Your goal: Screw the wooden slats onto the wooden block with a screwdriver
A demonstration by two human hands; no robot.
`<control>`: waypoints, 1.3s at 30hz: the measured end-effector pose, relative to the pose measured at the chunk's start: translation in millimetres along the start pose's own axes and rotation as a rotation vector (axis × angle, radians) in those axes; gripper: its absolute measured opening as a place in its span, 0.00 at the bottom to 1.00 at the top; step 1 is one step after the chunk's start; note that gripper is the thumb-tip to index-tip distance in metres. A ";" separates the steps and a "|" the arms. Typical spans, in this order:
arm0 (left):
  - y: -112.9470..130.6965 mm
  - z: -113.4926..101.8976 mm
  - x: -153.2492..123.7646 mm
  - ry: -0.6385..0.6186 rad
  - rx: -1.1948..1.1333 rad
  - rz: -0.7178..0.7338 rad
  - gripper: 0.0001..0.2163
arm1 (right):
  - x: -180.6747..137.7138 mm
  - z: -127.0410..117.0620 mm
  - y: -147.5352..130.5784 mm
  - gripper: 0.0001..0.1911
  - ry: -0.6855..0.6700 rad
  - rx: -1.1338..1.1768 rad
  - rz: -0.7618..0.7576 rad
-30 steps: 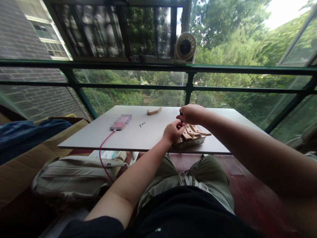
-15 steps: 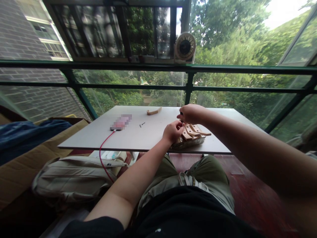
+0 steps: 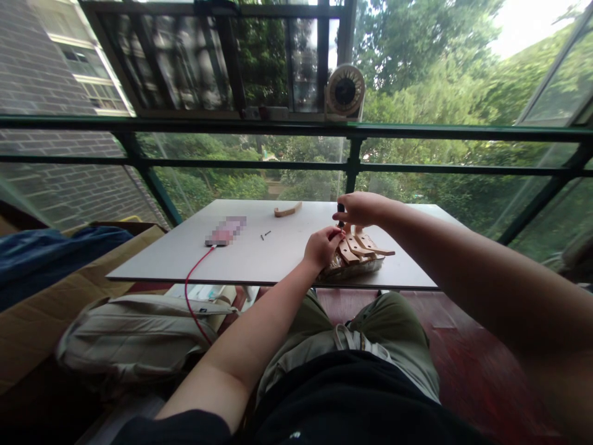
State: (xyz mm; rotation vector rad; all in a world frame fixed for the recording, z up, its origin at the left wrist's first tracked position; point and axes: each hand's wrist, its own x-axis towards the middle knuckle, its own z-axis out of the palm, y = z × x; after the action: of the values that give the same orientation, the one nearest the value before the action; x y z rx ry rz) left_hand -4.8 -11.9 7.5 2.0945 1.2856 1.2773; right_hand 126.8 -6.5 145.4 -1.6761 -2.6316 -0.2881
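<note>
A bundle of curved wooden pieces (image 3: 359,247) lies near the front edge of a grey table (image 3: 241,253). My left hand (image 3: 321,246) is closed and pinches the near end of those wooden pieces. Just above them, my right hand (image 3: 361,208) is closed on a thin dark tool (image 3: 341,212) that points straight down at the wood. The tool's tip is hidden behind my left fingers.
A single curved wooden piece (image 3: 287,210) lies at the table's far side, with two small screws (image 3: 265,234) nearer. A blurred phone (image 3: 227,230) with a red cable (image 3: 192,290) lies left. A beige bag (image 3: 139,330) sits under the table. A clock (image 3: 345,91) stands on the railing.
My right hand has risen slightly, so the dark tool's upper end shows more. The view has tilted down a little. My left hand stays on the wooden pieces.
</note>
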 end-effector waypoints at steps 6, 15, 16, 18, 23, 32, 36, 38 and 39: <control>-2.0 0.5 -0.6 -0.002 -0.027 0.005 0.09 | -9.0 -14.4 4.9 0.18 0.034 -0.018 -0.124; -2.3 2.7 0.0 -0.016 -0.058 0.002 0.10 | -5.8 -24.3 -5.8 0.16 -0.023 -0.125 -0.092; -2.5 3.1 0.1 -0.017 -0.058 -0.002 0.10 | -6.2 -25.2 -7.5 0.16 -0.035 -0.132 -0.081; -2.5 3.6 0.2 -0.020 -0.061 -0.011 0.10 | -6.3 -26.0 -10.6 0.16 -0.059 -0.143 -0.058; -1.8 3.8 0.4 -0.024 -0.074 -0.012 0.10 | -2.3 -23.6 -15.5 0.19 -0.105 -0.153 -0.027; -2.1 2.4 0.5 -0.025 -0.057 0.012 0.10 | -6.9 -23.6 -25.6 0.20 -0.094 -0.139 -0.025; -1.7 1.9 0.6 -0.026 -0.039 0.017 0.10 | -6.1 -20.6 -24.5 0.21 -0.073 -0.127 -0.014; -2.4 2.4 0.8 -0.023 -0.032 0.024 0.10 | -3.8 -18.8 -23.5 0.21 -0.067 -0.122 0.000; -3.0 2.8 0.9 -0.022 -0.028 0.028 0.10 | -2.5 -18.0 -23.3 0.21 -0.063 -0.121 0.010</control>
State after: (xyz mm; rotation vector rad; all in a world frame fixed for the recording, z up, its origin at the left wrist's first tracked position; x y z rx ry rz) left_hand -3.8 -9.1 4.4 2.1089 1.2263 1.2733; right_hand 105.3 -21.2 159.4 -1.7609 -2.7014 -0.4086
